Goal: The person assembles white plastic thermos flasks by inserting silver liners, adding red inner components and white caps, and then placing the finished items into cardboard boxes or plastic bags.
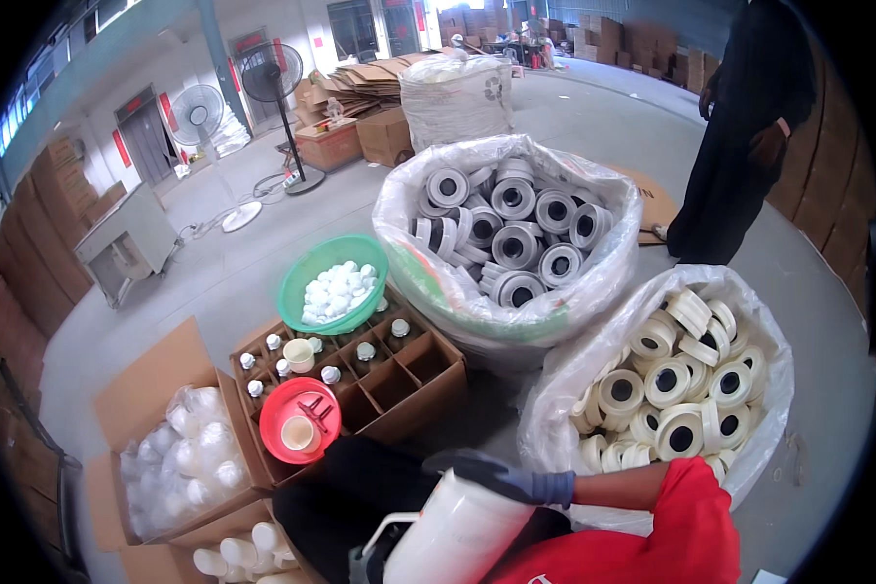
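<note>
right fingers (pixel 455 461) lie over a white jug (pixel 460 535), grip unclear, while cartons (pixel 158 368) stand on the grey floor (pixel 603 122).

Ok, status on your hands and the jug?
Right hand, gloved, on top of white jug. Left hand beside jug, mostly out of frame. Jug over lap. Nothing visibly in the way.

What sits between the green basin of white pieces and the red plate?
In the head view, a small cream cup and several white-topped bottles stand between them, within the outline of the divided cardboard box.
</note>
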The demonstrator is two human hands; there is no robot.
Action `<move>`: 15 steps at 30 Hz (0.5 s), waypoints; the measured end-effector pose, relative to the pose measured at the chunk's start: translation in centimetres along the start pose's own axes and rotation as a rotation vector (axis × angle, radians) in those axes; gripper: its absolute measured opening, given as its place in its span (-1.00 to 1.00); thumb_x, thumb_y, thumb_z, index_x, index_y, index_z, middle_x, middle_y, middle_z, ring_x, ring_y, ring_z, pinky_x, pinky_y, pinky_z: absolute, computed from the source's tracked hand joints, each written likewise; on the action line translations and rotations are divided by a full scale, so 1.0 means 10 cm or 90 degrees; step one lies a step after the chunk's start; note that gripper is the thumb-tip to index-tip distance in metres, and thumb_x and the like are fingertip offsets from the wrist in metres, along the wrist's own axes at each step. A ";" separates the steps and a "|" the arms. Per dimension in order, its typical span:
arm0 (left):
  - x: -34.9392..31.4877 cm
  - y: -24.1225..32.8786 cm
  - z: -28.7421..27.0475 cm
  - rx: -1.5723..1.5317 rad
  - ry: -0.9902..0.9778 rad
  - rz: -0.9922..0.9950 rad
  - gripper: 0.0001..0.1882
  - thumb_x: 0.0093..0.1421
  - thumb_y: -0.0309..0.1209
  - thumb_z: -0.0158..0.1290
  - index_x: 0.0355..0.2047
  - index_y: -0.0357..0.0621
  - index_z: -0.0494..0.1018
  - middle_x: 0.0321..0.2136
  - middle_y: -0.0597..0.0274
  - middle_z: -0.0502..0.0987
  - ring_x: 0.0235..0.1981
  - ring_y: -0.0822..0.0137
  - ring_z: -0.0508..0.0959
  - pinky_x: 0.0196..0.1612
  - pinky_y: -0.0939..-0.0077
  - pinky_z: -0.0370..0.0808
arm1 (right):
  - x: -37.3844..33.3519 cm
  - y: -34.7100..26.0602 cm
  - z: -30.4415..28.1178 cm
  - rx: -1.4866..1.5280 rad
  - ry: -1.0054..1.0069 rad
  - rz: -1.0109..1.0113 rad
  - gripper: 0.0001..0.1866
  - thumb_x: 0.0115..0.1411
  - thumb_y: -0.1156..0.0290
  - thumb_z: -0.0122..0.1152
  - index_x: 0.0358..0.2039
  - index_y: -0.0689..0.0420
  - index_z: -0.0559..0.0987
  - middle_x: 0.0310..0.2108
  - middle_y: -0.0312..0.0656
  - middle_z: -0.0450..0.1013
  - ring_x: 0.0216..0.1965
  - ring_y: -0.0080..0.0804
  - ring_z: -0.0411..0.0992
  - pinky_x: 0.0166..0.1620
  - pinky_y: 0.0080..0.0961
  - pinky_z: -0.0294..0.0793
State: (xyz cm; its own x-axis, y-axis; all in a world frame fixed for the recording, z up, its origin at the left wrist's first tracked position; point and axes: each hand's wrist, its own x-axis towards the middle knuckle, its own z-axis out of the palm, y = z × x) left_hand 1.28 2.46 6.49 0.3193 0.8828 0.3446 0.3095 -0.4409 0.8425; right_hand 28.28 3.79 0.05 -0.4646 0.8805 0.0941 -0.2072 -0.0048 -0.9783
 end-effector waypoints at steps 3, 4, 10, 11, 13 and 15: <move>-0.01 0.03 -0.04 0.006 0.015 0.045 -0.71 0.09 -0.56 -0.04 -0.18 -0.37 0.54 -0.23 -0.06 0.61 -0.20 0.10 0.61 -0.07 0.26 0.49 | 0.08 0.30 -0.19 0.298 0.183 0.209 -0.47 0.33 0.07 -0.02 0.16 0.17 0.36 0.11 -0.19 0.35 0.11 -0.36 0.32 0.22 -0.43 0.24; -0.01 0.06 -0.02 0.001 0.027 0.079 -0.71 0.08 -0.57 -0.04 -0.19 -0.37 0.54 -0.24 -0.06 0.61 -0.21 0.09 0.61 -0.08 0.25 0.49 | 0.15 0.13 -0.26 0.439 0.237 0.352 -0.46 0.32 0.05 0.01 0.15 0.17 0.37 0.09 -0.18 0.36 0.09 -0.37 0.33 0.21 -0.43 0.26; -0.04 0.16 -0.19 0.074 0.079 0.033 -0.72 0.08 -0.57 -0.04 -0.20 -0.37 0.55 -0.24 -0.07 0.61 -0.21 0.08 0.61 -0.08 0.26 0.49 | 0.46 -0.79 0.02 -0.283 -0.110 -0.255 -0.47 0.36 0.11 -0.15 0.24 0.13 0.30 0.27 -0.06 0.13 0.33 -0.17 0.00 0.35 -0.20 -0.07; -0.05 0.20 -0.21 0.087 0.086 0.040 -0.72 0.08 -0.57 -0.04 -0.20 -0.37 0.55 -0.24 -0.07 0.61 -0.21 0.07 0.61 -0.08 0.26 0.49 | 0.54 -0.78 0.03 -0.291 -0.142 -0.268 -0.47 0.37 0.10 -0.14 0.24 0.14 0.30 0.25 -0.05 0.15 0.32 -0.18 0.03 0.34 -0.22 -0.04; 0.00 0.22 -0.18 0.083 0.083 0.064 -0.72 0.08 -0.57 -0.05 -0.21 -0.37 0.55 -0.25 -0.07 0.61 -0.21 0.07 0.61 -0.09 0.26 0.49 | 0.59 -0.62 -0.09 -0.237 -0.056 -0.143 -0.48 0.37 0.08 -0.11 0.20 0.16 0.34 0.17 -0.05 0.25 0.24 -0.24 0.15 0.30 -0.27 0.07; 0.01 0.18 -0.19 0.080 0.088 0.063 -0.72 0.08 -0.57 -0.05 -0.21 -0.37 0.55 -0.25 -0.07 0.61 -0.22 0.07 0.61 -0.09 0.26 0.49 | 0.60 -0.28 -0.13 0.228 0.103 0.208 -0.51 0.38 0.05 -0.11 0.10 0.16 0.44 -0.06 -0.13 0.45 0.02 -0.37 0.38 0.17 -0.36 0.28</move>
State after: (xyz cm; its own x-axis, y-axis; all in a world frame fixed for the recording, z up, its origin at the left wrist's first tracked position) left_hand 0.21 2.09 8.87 0.2305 0.8445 0.4834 0.3953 -0.5352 0.7465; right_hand 27.21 9.69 3.09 -0.4206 0.8681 -0.2636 -0.3683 -0.4289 -0.8249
